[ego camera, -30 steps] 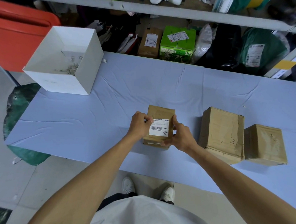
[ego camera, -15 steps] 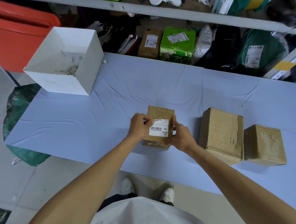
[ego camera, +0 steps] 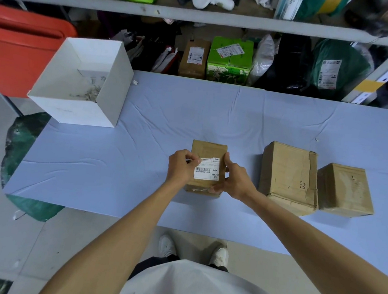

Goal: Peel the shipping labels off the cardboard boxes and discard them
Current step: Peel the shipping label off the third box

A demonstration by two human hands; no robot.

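A: Label (ego camera: 207, 171) location?
B: Lying flat atop the small cardboard box (ego camera: 208, 149), near the front edge of the table (ego camera: 115, 163) — text facing the wearer, barcode running left to right, shape near square.
A: Peeling yet?
B: Lifting at the far-left corner only — left hand (ego camera: 181, 167) pinching that corner, forearm reaching straight in. Right hand (ego camera: 236, 179) clamping the box's right side, thumb lying over the top.
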